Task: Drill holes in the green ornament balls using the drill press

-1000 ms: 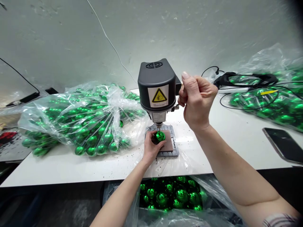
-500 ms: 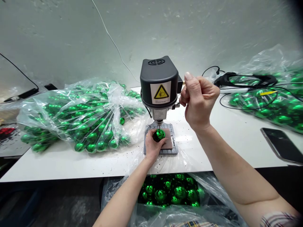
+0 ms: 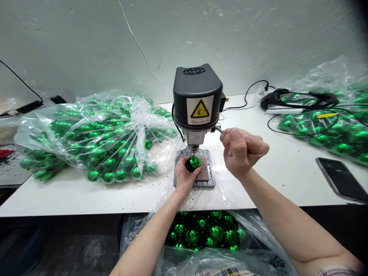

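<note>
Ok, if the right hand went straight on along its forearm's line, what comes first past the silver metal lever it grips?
Past the silver metal lever, the right hand would probably meet the drill press's rounded black motor housing first, ahead and to its left, though depth is unclear.

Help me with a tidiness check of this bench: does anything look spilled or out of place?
Yes: small dark specks are scattered on the white table around the drill press base, like loose debris. The phone also looks out of place, lying close to the table's front edge.
</note>
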The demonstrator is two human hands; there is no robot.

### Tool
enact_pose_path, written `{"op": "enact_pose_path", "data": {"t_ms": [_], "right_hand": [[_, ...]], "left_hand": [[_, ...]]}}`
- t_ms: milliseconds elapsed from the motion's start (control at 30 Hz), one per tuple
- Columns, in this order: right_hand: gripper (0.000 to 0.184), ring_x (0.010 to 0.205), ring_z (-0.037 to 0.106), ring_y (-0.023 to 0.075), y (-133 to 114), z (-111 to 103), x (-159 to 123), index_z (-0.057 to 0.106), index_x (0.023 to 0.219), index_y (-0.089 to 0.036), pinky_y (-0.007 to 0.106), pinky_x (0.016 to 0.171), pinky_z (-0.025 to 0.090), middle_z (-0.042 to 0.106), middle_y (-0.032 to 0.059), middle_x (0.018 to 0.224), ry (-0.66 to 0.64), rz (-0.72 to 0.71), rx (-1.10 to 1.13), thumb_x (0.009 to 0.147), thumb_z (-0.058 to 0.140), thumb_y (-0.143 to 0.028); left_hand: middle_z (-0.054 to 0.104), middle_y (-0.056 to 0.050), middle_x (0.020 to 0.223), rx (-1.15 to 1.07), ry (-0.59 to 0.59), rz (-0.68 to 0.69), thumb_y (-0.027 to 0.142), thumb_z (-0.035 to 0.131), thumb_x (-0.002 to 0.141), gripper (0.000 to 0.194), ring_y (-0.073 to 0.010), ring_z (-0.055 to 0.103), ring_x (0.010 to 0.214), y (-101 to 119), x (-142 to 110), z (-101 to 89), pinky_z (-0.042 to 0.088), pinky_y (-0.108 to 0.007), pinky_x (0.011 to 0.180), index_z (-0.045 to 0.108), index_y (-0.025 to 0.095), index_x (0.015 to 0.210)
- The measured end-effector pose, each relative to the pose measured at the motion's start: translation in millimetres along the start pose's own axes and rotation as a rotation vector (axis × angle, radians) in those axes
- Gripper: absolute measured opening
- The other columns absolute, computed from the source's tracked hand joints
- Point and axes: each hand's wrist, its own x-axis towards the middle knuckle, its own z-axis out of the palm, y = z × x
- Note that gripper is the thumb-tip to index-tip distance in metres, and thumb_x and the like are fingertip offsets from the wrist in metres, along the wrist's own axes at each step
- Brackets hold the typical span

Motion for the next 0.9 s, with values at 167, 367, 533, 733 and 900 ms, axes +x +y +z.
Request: {"op": "enact_pose_path", "data": {"t_ms": [167,367,533,733,900], "right_hand": [[0.050,0.043,0.028,0.0069,12.5,-9.4,-8.9,0.025,0.048,-0.019,0.029,0.045,0.028,0.026,-0.0051,0.045,-0.075,-0.127,-0.011,0.082,0.061,-0.017],[0.045,0.043,0.026,0.0056,17.4,-13.3,-10.5,0.022,0.053,-0.019,0.027,0.044,0.026,0.025,-0.0064,0.046,-0.176,-0.260,0.032,0.077,0.057,-0.005],[0.050,0.040,0.029,0.0049,8.2,-3.0,-0.9,0.024,0.050,-0.018,0.026,0.044,0.024,0.026,-0.0065,0.043,-0.074,-0.153,0.044,0.084,0.059,-0.008],[0.049,0.036,0.031,0.0054,-8.1,22.5,54.7,0.041,0.049,-0.021,0.027,0.036,0.021,0.037,-0.0059,0.043,0.089,0.346,0.032,0.087,0.067,-0.035],[0.049,0.037,0.030,0.0046,-8.6,25.6,69.6,0.042,0.048,-0.021,0.027,0.033,0.021,0.039,-0.0057,0.045,0.095,0.471,0.047,0.081,0.074,-0.039]], "left_hand": [[0.068,-0.007,0.114,0.004,0.010,0.000,0.029,0.086,0.070,0.051,-0.0261,0.065,0.109,1.4,-0.9,0.1,0.051,-0.042,0.097,0.058,0.022,0.113],[0.067,-0.007,0.109,-0.011,0.008,0.022,0.026,0.085,0.071,0.046,-0.0258,0.064,0.107,2.3,-1.8,-1.3,0.051,-0.043,0.097,0.058,0.022,0.109],[0.068,-0.007,0.109,-0.010,0.005,0.005,0.026,0.085,0.070,0.048,-0.0261,0.064,0.108,3.0,2.0,0.5,0.051,-0.043,0.097,0.058,0.022,0.109],[0.067,-0.008,0.101,0.116,0.050,-0.018,0.028,0.087,0.068,0.047,-0.0285,0.065,0.098,15.5,-16.1,-18.1,0.052,-0.042,0.085,0.059,0.021,0.105],[0.069,-0.008,0.097,0.268,-0.344,0.181,0.046,0.087,0.068,0.047,-0.0285,0.064,0.089,29.0,-36.0,-73.1,0.050,-0.039,0.076,0.063,0.024,0.101]]}}
